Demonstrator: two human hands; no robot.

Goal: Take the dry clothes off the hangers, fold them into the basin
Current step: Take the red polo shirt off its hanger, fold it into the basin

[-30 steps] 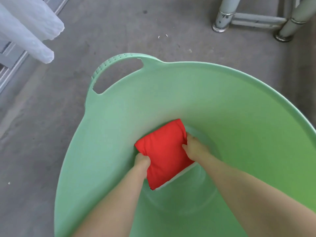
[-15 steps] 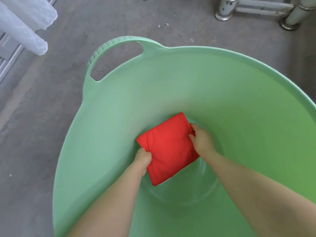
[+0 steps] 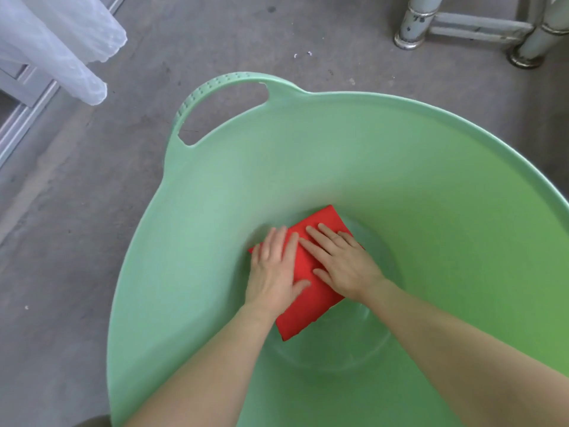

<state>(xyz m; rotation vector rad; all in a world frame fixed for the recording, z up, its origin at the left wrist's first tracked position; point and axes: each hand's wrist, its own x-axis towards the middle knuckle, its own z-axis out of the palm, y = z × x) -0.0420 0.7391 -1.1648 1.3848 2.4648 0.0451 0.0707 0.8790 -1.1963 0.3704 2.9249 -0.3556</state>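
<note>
Hands (image 3: pixel 272 269) now flat on cloth (image 3: pixel 303 320)

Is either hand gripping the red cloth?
No: left hand and right hand press flat, fingers straight, on the cloth in the basin.

**Plastic, cloth, concrete, metal**

The green basin (image 3: pixel 431 180) is smooth plastic with a soft satin sheen, and its handle (image 3: pixel 215 84) carries rows of small raised dots. The folded red garment (image 3: pixel 308 309) is matt cloth. The floor (image 3: pixel 77 226) is rough, stained concrete. The frame legs (image 3: pixel 412 26) are scuffed painted metal. The hanging white fabric (image 3: pixel 61 41) looks sheer.
</note>
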